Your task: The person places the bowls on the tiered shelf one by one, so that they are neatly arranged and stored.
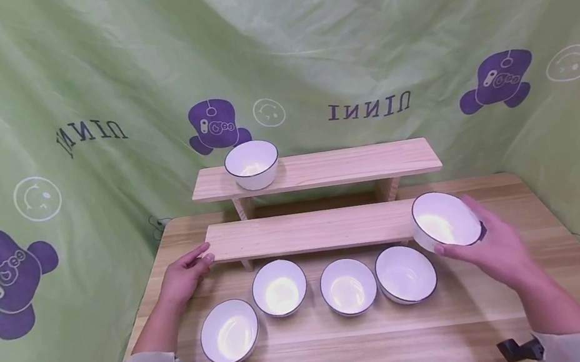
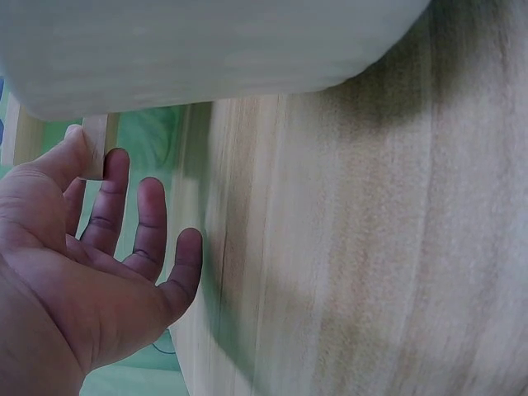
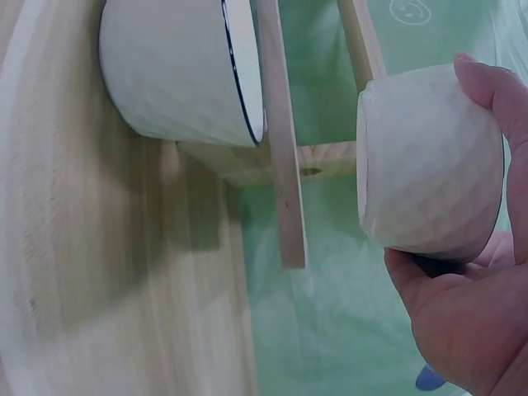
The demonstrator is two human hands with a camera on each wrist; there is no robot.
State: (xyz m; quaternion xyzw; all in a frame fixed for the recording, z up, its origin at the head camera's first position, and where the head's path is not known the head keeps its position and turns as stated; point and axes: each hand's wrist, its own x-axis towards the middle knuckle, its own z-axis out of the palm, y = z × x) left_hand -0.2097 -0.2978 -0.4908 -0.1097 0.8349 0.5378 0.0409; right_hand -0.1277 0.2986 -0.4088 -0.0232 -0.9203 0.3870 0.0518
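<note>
The right hand (image 1: 496, 246) grips a white bowl (image 1: 446, 221) at the right end of the low shelf (image 1: 309, 230). The left hand (image 1: 183, 280) pinches the low shelf's left end with thumb and finger. Four more bowls (image 1: 348, 286) sit in front of the low shelf. Another bowl (image 1: 253, 164) stands behind it, on the high shelf (image 1: 350, 164).
</note>
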